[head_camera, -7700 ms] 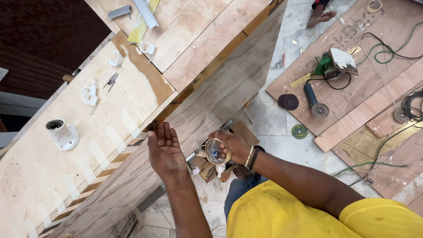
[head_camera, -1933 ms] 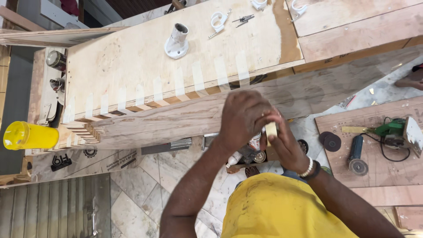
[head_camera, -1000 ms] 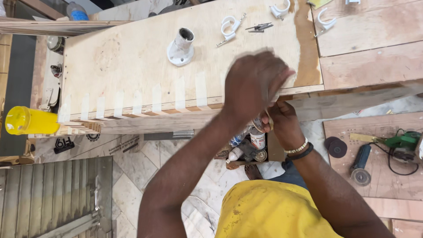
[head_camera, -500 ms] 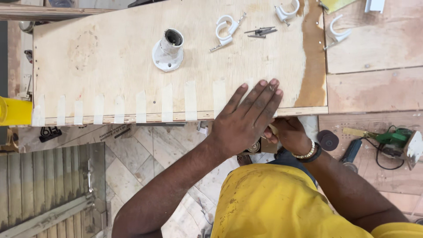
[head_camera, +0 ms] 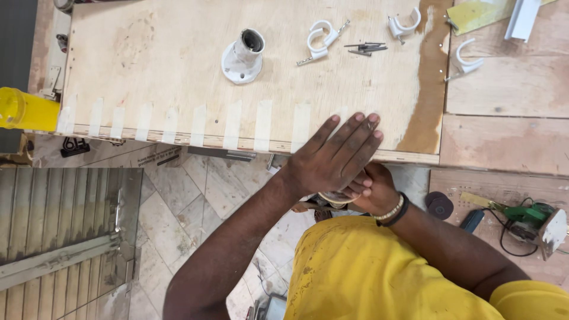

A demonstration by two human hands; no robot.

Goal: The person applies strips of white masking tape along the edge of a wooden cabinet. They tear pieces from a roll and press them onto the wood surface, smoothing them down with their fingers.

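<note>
While left hand [head_camera: 332, 160] presses plywood panel [head_camera: 178, 65], right hand [head_camera: 373, 189] beneath

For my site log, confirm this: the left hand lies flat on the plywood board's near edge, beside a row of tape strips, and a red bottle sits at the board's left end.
One detail is wrong: the bottle is yellow, not red, as the head view shows. The rest stands: the left hand lies flat on the plywood board at its near edge, beside the row of tape strips.
</note>
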